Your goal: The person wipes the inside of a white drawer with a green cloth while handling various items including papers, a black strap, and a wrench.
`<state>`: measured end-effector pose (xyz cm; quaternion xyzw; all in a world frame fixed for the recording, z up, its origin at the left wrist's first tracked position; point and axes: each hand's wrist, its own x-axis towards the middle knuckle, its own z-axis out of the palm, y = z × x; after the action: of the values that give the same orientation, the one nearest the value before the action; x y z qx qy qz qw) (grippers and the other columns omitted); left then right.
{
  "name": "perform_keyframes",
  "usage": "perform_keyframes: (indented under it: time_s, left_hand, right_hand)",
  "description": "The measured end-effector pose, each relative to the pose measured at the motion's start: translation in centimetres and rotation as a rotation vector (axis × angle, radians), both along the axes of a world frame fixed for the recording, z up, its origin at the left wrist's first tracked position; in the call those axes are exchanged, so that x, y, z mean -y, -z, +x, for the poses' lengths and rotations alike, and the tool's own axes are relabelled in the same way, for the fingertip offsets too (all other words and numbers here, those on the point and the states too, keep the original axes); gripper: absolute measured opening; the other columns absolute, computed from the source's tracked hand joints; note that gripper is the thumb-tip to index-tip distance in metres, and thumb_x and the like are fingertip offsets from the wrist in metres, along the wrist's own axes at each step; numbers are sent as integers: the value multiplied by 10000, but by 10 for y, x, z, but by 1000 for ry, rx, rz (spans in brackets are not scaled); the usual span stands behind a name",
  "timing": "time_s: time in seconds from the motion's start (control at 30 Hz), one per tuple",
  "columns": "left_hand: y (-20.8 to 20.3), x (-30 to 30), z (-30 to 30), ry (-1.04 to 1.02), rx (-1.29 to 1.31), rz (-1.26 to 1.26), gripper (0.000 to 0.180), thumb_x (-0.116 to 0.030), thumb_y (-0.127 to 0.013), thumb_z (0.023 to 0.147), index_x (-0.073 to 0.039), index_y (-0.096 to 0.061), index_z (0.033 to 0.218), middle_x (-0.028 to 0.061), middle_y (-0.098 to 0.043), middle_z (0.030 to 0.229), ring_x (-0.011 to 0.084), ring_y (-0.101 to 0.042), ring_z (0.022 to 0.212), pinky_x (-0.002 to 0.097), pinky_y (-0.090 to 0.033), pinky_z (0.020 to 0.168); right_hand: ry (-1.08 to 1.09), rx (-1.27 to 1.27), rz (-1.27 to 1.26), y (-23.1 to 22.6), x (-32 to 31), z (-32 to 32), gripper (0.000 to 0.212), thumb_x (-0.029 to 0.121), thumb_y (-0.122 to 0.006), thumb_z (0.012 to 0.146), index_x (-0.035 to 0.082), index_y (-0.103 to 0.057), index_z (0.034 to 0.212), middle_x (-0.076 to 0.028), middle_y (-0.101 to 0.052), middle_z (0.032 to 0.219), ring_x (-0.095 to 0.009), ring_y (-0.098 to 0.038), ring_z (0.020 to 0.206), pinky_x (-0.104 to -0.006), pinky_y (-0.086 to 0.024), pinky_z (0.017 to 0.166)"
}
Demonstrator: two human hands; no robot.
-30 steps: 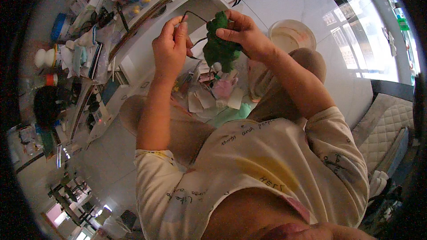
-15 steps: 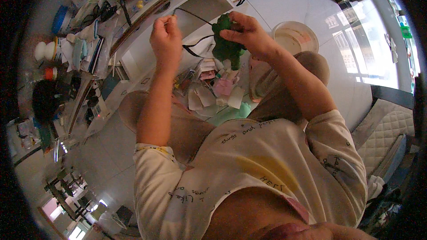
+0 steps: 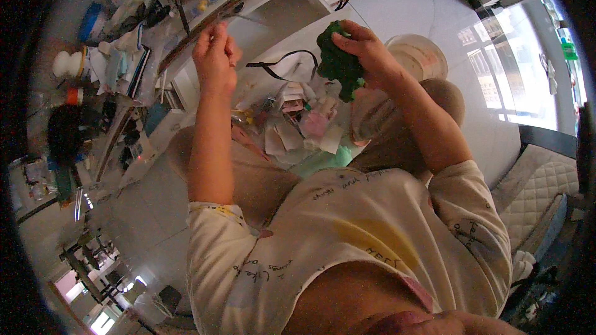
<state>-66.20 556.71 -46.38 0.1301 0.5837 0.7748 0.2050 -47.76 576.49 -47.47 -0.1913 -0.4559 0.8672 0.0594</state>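
My right hand (image 3: pixel 367 56) grips a lumpy dark green piece (image 3: pixel 338 56), thumb on top and fingers curled behind it. It looks soft, perhaps knitted or crocheted, with a lighter green bit at its lower end. From its left side a thin black band (image 3: pixel 282 69) hangs in a loop. My left hand (image 3: pixel 216 59) is raised apart from it to the left, its fingers pinched together. A faint blurred streak (image 3: pixel 251 18) shows beside the fingertips; what they hold is too small and smeared to name.
Below my hands, between my knees, sits a heap of paper scraps and wrappers (image 3: pixel 304 118) in a clear bag. An open drawer (image 3: pixel 285 15) lies ahead. A pale round bucket (image 3: pixel 416 56) stands by my right knee. The left desk (image 3: pixel 139 62) is cluttered.
My left hand has moved slightly left, and the dark strand that stretched from it to the green piece no longer shows. My right hand has shifted right with the green piece, which is tilted.
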Motion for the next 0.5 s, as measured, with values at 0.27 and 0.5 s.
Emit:
perform_keyframes:
  time_s: [0.27, 0.5]
  left_hand:
    - [-2, -27, 58, 363, -194, 230, 123, -192, -537, 912, -81, -531, 964, 85, -560, 1035, 193, -553, 948, 319, -451, 819]
    - [15, -37, 82, 503, -649, 7, 219, -44, -610, 826, -84, -545, 1031, 98, -445, 1280, 228, -463, 1166, 337, -387, 963]
  right_hand:
    - [-295, -74, 295, -2, 14, -4, 402, 305, -645, 840, -5, -542, 1075, -51, -621, 923, -137, -588, 831, -280, -489, 721]
    - [-182, -101, 172, -22, 37, -6, 527, 410, -648, 822, -17, -539, 1112, -57, -609, 993, -142, -561, 906, -275, -450, 813]
